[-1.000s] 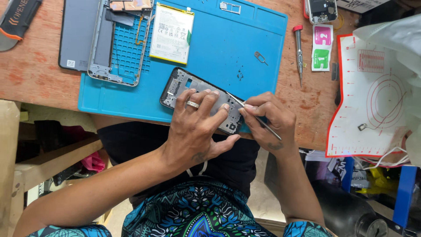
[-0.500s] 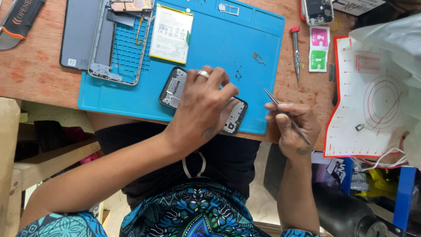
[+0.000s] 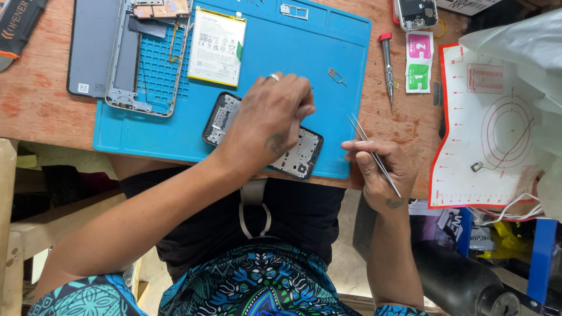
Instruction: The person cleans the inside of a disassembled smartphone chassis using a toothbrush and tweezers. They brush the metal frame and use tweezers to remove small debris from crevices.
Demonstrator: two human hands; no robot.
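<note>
A: Any change since before?
B: Little. Left hand (image 3: 269,120) still lies spread over the opened phone (image 3: 262,136), fingers holding nothing; right hand (image 3: 380,169) pinches tweezers (image 3: 374,155), now nearer the tabletop edge.
A: Room?
B: Phone near blue mat's (image 3: 281,52) front edge; bare mat beside the SIM pin (image 3: 336,76).

Blue mat (image 3: 293,52), red-handled screwdriver (image 3: 387,64)
</note>
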